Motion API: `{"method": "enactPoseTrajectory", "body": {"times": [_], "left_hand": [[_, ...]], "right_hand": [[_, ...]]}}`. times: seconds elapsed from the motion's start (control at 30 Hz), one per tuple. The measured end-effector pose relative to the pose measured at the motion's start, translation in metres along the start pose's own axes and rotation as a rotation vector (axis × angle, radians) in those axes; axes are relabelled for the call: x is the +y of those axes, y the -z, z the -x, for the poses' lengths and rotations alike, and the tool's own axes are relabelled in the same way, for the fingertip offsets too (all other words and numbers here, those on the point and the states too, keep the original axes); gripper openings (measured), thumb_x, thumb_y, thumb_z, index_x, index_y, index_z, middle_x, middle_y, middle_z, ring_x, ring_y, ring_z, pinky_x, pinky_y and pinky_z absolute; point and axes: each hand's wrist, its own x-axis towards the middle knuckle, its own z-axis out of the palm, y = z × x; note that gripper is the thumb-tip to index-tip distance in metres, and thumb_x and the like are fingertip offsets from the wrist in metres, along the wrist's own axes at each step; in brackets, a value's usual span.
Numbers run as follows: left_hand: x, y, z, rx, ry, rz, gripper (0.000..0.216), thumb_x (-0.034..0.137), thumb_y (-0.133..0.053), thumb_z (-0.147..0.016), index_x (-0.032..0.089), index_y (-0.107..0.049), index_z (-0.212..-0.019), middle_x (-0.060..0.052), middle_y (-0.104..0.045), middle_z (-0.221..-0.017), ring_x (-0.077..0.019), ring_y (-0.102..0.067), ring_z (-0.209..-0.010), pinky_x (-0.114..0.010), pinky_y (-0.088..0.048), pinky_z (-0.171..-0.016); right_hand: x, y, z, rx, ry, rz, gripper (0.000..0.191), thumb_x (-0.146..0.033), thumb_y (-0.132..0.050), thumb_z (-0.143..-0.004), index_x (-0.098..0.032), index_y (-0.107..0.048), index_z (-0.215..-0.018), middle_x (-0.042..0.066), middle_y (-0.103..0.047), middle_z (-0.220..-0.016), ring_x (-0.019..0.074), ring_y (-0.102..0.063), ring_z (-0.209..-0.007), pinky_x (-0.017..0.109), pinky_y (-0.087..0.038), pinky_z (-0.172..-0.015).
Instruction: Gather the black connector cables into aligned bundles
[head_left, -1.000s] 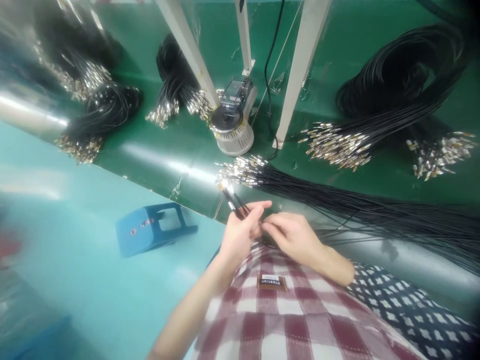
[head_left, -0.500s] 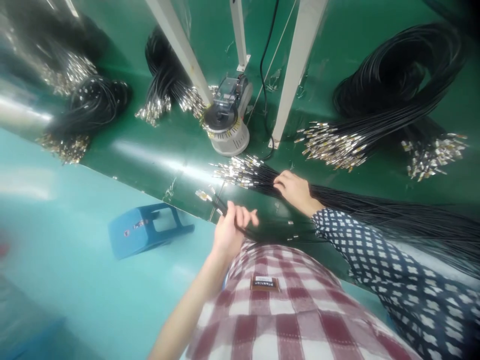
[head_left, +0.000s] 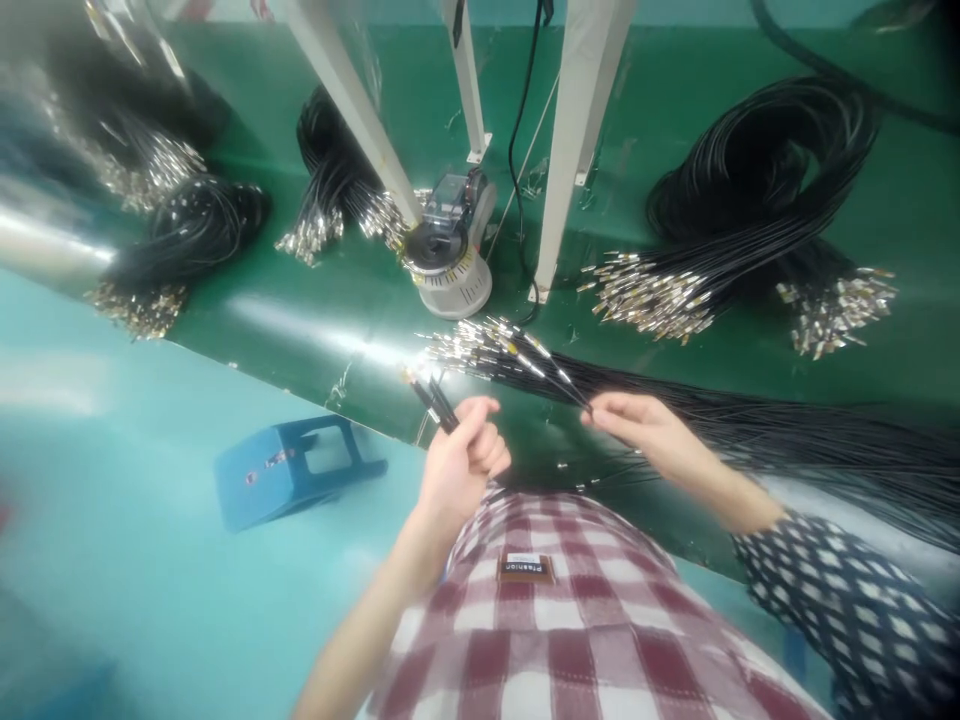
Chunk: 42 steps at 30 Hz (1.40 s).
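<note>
My left hand (head_left: pixel 466 452) is wrapped round a few black cables (head_left: pixel 441 404), whose metal-tipped ends stick out past the thumb. Between the thumb and fingers of my right hand (head_left: pixel 645 425) a couple of thin black cables (head_left: pixel 564 382) are pinched; their tips point up and left. Under them a long bundle of black cables (head_left: pixel 712 400) with shiny metal ends (head_left: pixel 472 345) lies along the green table, running off to the right. The pinched cables cross over the bundle, and their far lengths are hidden behind my right hand.
A round white device (head_left: pixel 454 285) with a dark top stands beyond the bundle, between white metal legs (head_left: pixel 570 150). Coiled cable bundles lie at the right (head_left: pixel 757 200) and left (head_left: pixel 202 225). A blue stool (head_left: pixel 259 475) stands on the floor below the table edge.
My right hand has moved right and toward me from the bundle, drawing a couple of cables out in a pinch. My left hand's fingers have curled tighter round its cables.
</note>
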Motion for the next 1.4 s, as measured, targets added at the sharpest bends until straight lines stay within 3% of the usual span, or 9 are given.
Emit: {"method": "enactPoseTrajectory", "body": {"times": [0.1,0.27,0.57,0.67,0.83,0.93,1.07,1.27,1.4], "left_hand": [[-0.002,-0.017,0.004,-0.044,-0.048,-0.064,0.018,0.029,-0.067,-0.082,0.016,-0.062,-0.094,0.012,-0.021,-0.045,-0.0044,-0.016,-0.039,-0.019,-0.019,-0.041],[-0.003,-0.037,0.008,-0.026,-0.105,-0.099,0.021,0.026,-0.074,-0.074,0.014,-0.065,-0.088,0.012,-0.023,-0.044,-0.0028,-0.018,-0.039,-0.019,-0.020,-0.042],[-0.032,-0.040,0.014,0.014,-0.034,-0.172,0.016,0.022,-0.079,-0.067,0.012,-0.067,-0.073,0.010,-0.034,-0.042,-0.0024,-0.025,-0.038,-0.020,-0.020,-0.040],[-0.031,-0.041,0.014,0.063,-0.106,-0.155,0.017,0.022,-0.079,-0.067,0.013,-0.067,-0.075,0.007,-0.043,-0.046,-0.0024,-0.027,-0.039,-0.020,-0.023,-0.041],[-0.013,-0.041,0.011,0.126,-0.270,-0.096,0.017,0.020,-0.080,-0.065,0.016,-0.064,-0.070,0.011,-0.028,-0.040,-0.0035,-0.026,-0.039,-0.020,-0.027,-0.043],[-0.012,-0.040,0.012,0.081,-0.257,-0.105,0.015,0.019,-0.079,-0.066,0.016,-0.066,-0.072,0.010,-0.032,-0.042,-0.0035,-0.027,-0.040,-0.021,-0.027,-0.043],[-0.015,-0.040,0.014,0.034,-0.223,-0.161,0.018,0.024,-0.076,-0.071,0.013,-0.071,-0.084,0.010,-0.027,-0.043,-0.0032,-0.025,-0.041,-0.021,-0.026,-0.044],[-0.012,-0.038,0.016,0.043,-0.277,-0.171,0.016,0.029,-0.071,-0.079,0.015,-0.064,-0.082,0.010,-0.023,-0.045,-0.0035,-0.023,-0.042,-0.021,-0.027,-0.046],[-0.010,-0.037,0.017,0.018,-0.256,-0.181,0.017,0.030,-0.070,-0.080,0.016,-0.061,-0.081,0.010,-0.024,-0.045,-0.0040,-0.024,-0.041,-0.020,-0.028,-0.046]], "right_hand": [[-0.012,-0.002,0.030,-0.009,-0.029,-0.060,0.038,-0.055,-0.068,-0.075,-0.017,-0.064,-0.071,0.005,-0.069,-0.080,0.0175,-0.060,-0.077,0.029,-0.045,-0.074],[-0.020,-0.009,0.046,0.014,0.002,-0.056,0.040,-0.056,-0.066,-0.076,-0.017,-0.065,-0.072,0.004,-0.067,-0.075,0.0155,-0.057,-0.068,0.027,-0.045,-0.065],[-0.024,-0.018,0.058,0.074,0.116,0.055,0.035,-0.051,-0.059,-0.083,-0.018,-0.062,-0.073,0.003,-0.058,-0.069,0.0145,-0.051,-0.061,0.026,-0.041,-0.054],[-0.019,-0.019,0.062,0.118,0.156,0.129,0.031,-0.048,-0.057,-0.085,-0.019,-0.064,-0.074,0.004,-0.059,-0.073,0.0159,-0.053,-0.063,0.028,-0.042,-0.055],[-0.009,-0.020,0.065,0.136,0.191,0.161,0.026,-0.043,-0.057,-0.087,-0.020,-0.066,-0.079,0.005,-0.060,-0.076,0.0174,-0.055,-0.068,0.029,-0.044,-0.058],[-0.009,-0.021,0.065,0.131,0.192,0.176,0.024,-0.041,-0.057,-0.088,-0.021,-0.067,-0.080,0.004,-0.060,-0.076,0.0175,-0.056,-0.069,0.030,-0.044,-0.060],[-0.008,-0.021,0.066,0.108,0.201,0.207,0.023,-0.039,-0.056,-0.089,-0.020,-0.068,-0.081,0.004,-0.061,-0.077,0.0171,-0.057,-0.069,0.029,-0.044,-0.060],[-0.005,-0.010,0.063,0.108,0.254,0.386,0.023,-0.036,-0.054,-0.091,-0.021,-0.071,-0.088,0.006,-0.066,-0.086,0.0180,-0.060,-0.075,0.029,-0.045,-0.061],[-0.026,-0.023,0.051,0.204,0.453,0.576,0.020,-0.034,-0.055,-0.092,-0.022,-0.070,-0.093,0.006,-0.068,-0.095,0.0199,-0.060,-0.087,0.033,-0.046,-0.075]]}}
